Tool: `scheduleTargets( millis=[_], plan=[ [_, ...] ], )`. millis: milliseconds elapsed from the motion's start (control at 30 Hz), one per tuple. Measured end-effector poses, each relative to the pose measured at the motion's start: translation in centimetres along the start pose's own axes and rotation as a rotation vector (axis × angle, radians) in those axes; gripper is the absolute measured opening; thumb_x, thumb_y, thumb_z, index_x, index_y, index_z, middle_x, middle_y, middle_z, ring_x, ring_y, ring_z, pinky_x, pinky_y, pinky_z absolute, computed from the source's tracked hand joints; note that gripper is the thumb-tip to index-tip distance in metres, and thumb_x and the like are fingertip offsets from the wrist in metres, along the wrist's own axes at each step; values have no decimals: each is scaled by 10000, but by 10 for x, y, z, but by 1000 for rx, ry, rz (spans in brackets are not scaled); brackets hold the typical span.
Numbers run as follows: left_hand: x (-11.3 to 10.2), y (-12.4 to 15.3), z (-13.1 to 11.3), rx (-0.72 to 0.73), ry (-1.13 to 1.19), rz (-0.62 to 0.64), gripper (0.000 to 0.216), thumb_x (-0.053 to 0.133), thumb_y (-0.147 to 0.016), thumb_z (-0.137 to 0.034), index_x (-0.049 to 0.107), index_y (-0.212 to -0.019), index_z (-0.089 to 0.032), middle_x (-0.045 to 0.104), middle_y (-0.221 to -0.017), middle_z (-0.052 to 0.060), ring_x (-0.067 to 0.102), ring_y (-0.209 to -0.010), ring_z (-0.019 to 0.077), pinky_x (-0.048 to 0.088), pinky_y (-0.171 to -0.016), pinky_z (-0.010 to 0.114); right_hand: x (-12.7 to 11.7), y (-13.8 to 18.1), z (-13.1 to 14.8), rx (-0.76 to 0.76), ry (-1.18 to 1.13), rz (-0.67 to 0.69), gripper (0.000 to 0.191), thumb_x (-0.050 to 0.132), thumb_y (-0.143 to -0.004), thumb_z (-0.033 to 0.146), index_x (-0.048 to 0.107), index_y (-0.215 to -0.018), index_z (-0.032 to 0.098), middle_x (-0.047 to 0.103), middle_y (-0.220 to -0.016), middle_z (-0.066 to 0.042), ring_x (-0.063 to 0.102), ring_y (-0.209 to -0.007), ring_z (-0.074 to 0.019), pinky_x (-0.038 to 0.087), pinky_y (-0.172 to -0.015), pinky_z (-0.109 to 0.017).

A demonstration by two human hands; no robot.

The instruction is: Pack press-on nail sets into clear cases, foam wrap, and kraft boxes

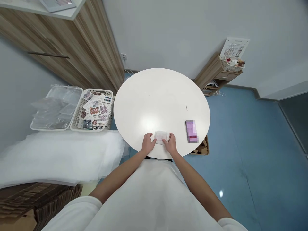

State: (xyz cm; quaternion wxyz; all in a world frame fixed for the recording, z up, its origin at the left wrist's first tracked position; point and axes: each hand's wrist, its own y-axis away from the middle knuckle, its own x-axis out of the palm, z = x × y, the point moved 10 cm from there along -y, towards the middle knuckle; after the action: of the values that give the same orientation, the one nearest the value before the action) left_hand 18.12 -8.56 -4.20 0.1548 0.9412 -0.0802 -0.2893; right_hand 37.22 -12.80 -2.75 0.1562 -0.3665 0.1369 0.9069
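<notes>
A small clear plastic packet (pixel 160 137) with something pale pink inside lies at the near edge of the round white table (pixel 161 102). My left hand (pixel 147 143) grips its left end with curled fingers. My right hand (pixel 170 143) grips its right end the same way. Both hands rest on the tabletop. A pink, blurred flat object (pixel 192 131) lies on the table to the right of my right hand.
Left of the table stand two white baskets: one with several cards of press-on nails (pixel 94 110), one with clear plastic bags (pixel 55 107). White gauzy cloth (pixel 60 157) covers a surface below them. A cardboard box (pixel 201 149) sits under the table's right edge. A wooden shelf (pixel 216 75) stands against the far wall.
</notes>
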Motion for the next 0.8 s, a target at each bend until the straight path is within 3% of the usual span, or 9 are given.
scheduleTargets(
  millis=[100,233,367,500,633,800],
  plan=[
    [-2,10,8,-106,80,-18,411,552,-739,-349,450,-1101,-183,481,-1162,123,540,-949,196,450,-790,334,4,10,-9,35,-111,87,581,488,-754,401,311,-1255,165,507,-1097,-150,576,-791,-192,505,-631,-321],
    [1,27,14,-232,168,15,448,520,-769,-362,424,-1173,-193,446,-1252,135,512,-1057,219,464,-790,329,8,27,-22,248,-304,275,599,498,-755,370,304,-1287,175,466,-1211,-171,561,-963,-226,511,-694,-347],
    [8,38,5,-186,141,83,451,466,-788,-251,413,-1235,-224,394,-1329,100,424,-1184,232,437,-865,345,10,41,-12,319,-481,488,650,533,-744,360,272,-1331,264,338,-1363,-120,454,-1150,-264,493,-766,-394],
    [19,47,-3,-173,40,184,488,427,-786,-212,401,-1273,-224,277,-1410,71,262,-1291,232,343,-979,371,17,48,0,342,-505,683,612,561,-721,383,344,-1292,347,238,-1426,-6,288,-1272,-262,372,-941,-446],
    [23,50,-6,-213,42,195,505,415,-797,-249,372,-1299,-208,276,-1413,65,271,-1286,227,314,-1004,357,23,47,1,427,-509,742,603,571,-705,389,374,-1274,348,198,-1439,36,299,-1265,-220,341,-982,-376],
    [23,49,-4,-209,149,157,489,424,-787,-242,403,-1275,-212,367,-1363,56,362,-1232,214,340,-989,344,25,41,1,462,-547,731,585,583,-692,375,416,-1250,323,264,-1418,29,333,-1245,-218,344,-985,-363]
  ],
)
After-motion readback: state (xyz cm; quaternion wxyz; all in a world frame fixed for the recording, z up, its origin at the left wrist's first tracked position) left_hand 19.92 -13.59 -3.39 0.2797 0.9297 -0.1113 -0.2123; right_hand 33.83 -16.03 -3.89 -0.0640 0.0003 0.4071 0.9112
